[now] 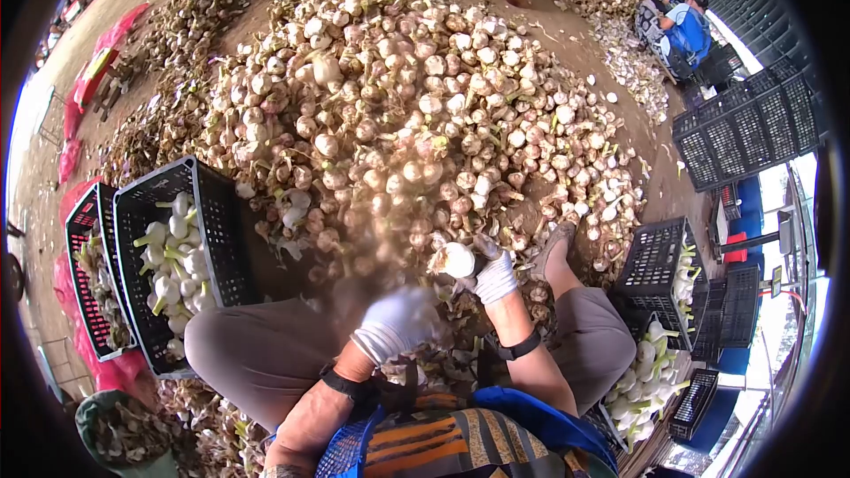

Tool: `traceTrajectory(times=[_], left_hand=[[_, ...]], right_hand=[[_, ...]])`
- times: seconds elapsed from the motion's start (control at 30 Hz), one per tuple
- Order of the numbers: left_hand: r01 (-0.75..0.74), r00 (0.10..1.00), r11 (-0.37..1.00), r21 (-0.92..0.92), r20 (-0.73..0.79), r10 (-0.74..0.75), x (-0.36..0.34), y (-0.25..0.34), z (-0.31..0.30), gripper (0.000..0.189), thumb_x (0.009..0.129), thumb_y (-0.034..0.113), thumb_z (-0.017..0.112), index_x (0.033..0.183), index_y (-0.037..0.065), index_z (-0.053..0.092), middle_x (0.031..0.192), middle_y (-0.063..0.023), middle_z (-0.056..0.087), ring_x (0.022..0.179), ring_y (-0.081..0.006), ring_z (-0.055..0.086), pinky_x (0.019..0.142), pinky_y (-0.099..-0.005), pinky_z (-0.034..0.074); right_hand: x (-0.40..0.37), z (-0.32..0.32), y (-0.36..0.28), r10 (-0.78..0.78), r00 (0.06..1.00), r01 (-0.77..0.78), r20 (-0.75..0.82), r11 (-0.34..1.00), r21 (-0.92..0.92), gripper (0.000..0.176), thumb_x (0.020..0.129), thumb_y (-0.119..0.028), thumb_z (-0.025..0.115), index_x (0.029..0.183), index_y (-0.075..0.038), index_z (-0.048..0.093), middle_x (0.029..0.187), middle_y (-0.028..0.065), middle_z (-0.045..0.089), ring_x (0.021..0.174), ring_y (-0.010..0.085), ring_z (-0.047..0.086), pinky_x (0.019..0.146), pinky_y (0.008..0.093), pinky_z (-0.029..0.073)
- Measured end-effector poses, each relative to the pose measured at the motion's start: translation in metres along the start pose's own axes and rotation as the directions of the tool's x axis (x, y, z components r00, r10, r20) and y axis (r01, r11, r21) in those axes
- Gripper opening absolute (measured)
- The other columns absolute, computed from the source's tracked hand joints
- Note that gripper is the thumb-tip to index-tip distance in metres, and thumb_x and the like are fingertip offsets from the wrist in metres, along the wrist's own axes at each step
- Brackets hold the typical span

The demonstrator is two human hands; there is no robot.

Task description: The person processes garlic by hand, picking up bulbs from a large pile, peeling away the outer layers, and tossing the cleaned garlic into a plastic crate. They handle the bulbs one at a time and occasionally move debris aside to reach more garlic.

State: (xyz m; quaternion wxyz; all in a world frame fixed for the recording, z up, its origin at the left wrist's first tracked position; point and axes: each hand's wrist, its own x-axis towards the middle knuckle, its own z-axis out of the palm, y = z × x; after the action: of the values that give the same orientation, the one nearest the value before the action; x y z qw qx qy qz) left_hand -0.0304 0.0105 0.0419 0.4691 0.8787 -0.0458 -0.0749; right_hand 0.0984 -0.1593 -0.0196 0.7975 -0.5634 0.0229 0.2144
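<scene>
Right hand (492, 276) clamped on a garlic bulb (457, 258), which the smooth glove could let slip; blurred left hand (398, 320), closure indeterminate.

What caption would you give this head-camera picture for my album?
Seated before a garlic heap, gloved right hand holds a bulb, left hand blurred beside it, black crate alongside.

No text, label, brand or number can be read anywhere in view; the black plastic crates (753, 124) show no legible marking on their walls.
</scene>
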Motion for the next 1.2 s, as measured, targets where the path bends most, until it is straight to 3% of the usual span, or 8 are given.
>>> traceTrajectory(times=[0.3,0.4,0.43,0.53,0.77,0.9,1.0,1.2], left_hand=[[0.003,0.990,0.967,-0.256,-0.133,-0.039,0.008,0.019,-0.033,0.015,0.079,0.010,0.063,0.090,-0.001,0.065,0.069,-0.0144,0.063,0.058,-0.0236,0.063,0.056,-0.0318,0.050],[-0.214,0.974,0.815,-0.539,-0.059,0.217,0.002,0.010,-0.016,0.016,0.076,0.010,0.067,0.091,0.004,0.066,0.075,-0.0131,0.064,0.067,-0.0272,0.064,0.063,-0.0310,0.051],[-0.265,0.955,0.821,-0.506,-0.019,0.296,-0.003,0.027,-0.015,0.017,0.076,0.010,0.067,0.092,0.005,0.066,0.079,-0.0123,0.065,0.071,-0.0278,0.064,0.066,-0.0313,0.051],[-0.291,0.928,0.864,-0.412,0.098,0.359,-0.009,0.027,0.000,0.019,0.076,0.012,0.067,0.094,0.006,0.066,0.088,-0.0114,0.066,0.078,-0.0286,0.063,0.070,-0.0333,0.051],[-0.113,0.816,0.986,0.125,0.578,0.020,-0.015,-0.005,0.015,0.019,0.076,0.024,0.061,0.089,0.011,0.068,0.079,-0.0152,0.065,0.077,-0.0323,0.064,0.066,-0.0409,0.050],[0.026,0.780,0.980,0.196,0.609,-0.142,-0.014,0.001,0.008,0.015,0.073,0.019,0.061,0.083,0.011,0.067,0.077,-0.0114,0.065,0.078,-0.0304,0.064,0.067,-0.0394,0.050],[0.024,0.852,0.995,0.097,0.519,-0.071,-0.023,-0.013,0.019,0.015,0.072,0.015,0.058,0.084,0.012,0.067,0.077,-0.0109,0.065,0.078,-0.0311,0.064,0.067,-0.0396,0.050],[-0.002,0.733,0.999,0.048,0.680,-0.031,-0.008,-0.011,0.010,0.020,0.073,0.015,0.056,0.089,0.014,0.068,0.087,-0.0103,0.066,0.085,-0.0286,0.063,0.072,-0.0385,0.050]], right_hand=[[-0.009,0.018,0.004,0.457,0.825,-0.556,0.331,0.760,0.337,0.030,0.076,-0.021,0.068,0.089,0.004,0.063,0.082,0.0147,0.065,0.079,0.0264,0.064,0.077,0.0367,0.053],[-0.003,0.005,0.054,0.244,0.969,-0.236,0.030,0.958,-0.160,0.025,0.077,-0.020,0.067,0.088,0.002,0.063,0.085,0.0141,0.065,0.076,0.0268,0.064,0.070,0.0377,0.055],[-0.002,0.037,0.020,0.579,0.792,-0.504,-0.196,0.800,0.325,0.023,0.079,-0.021,0.067,0.088,-0.001,0.064,0.081,0.0109,0.066,0.073,0.0249,0.064,0.067,0.0378,0.056],[0.009,0.049,0.021,0.563,0.792,-0.489,-0.237,0.817,0.306,0.022,0.081,-0.027,0.065,0.087,-0.006,0.065,0.071,0.0076,0.064,0.057,0.0179,0.061,0.047,0.0290,0.049],[-0.005,0.188,-0.050,0.177,0.714,-0.363,0.678,0.921,0.142,0.052,0.077,-0.033,0.071,0.117,-0.004,0.056,0.099,0.0108,0.064,0.066,0.0169,0.064,0.046,0.0243,0.049],[0.048,0.162,0.014,0.176,0.820,-0.052,0.544,0.971,-0.235,0.044,0.084,-0.015,0.063,0.122,0.002,0.050,0.101,0.0091,0.064,0.082,0.0219,0.064,0.069,0.0258,0.055],[0.053,0.098,0.093,0.601,0.754,0.046,0.265,0.353,-0.934,0.048,0.080,-0.015,0.062,0.126,-0.012,0.050,0.114,0.0143,0.061,0.103,0.0221,0.060,0.089,0.0299,0.046],[-0.017,0.034,0.138,0.636,0.738,0.373,0.227,-0.104,-0.922,0.042,0.075,-0.023,0.061,0.117,-0.022,0.056,0.117,0.0148,0.057,0.102,0.0331,0.058,0.087,0.0393,0.047]])
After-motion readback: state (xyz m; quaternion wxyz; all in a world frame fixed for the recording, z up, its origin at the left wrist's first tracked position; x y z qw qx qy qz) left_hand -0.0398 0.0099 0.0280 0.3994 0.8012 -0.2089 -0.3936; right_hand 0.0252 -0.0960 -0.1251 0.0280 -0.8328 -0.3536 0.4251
